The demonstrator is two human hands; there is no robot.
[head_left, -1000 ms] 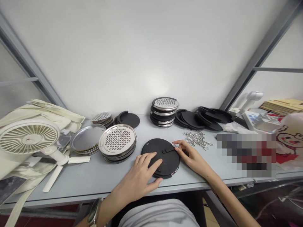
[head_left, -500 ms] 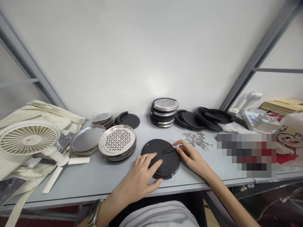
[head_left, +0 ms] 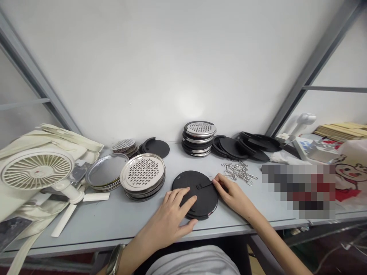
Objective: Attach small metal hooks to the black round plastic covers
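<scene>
A round black plastic disc lies on the desk in front of me, with a thin metal rim showing at its lower right edge. My left hand rests on its lower left part, fingers spread and thumb by the near edge. At the upper right edge, my right hand pinches a small metal wire hook. The hook's loop sticks out past the rim, beside a narrow slot in the disc. Several similar wire hooks lie in a loose pile beyond my right hand.
Left of the disc are stacked metal grater plates and plain metal discs. Behind stand a stack of assembled graters and black plastic covers. A white fan is at far left, a printed bag at far right.
My right fingers have shifted slightly along the hook at the disc's edge. My left hand stays on the disc. The view has tilted a little.
</scene>
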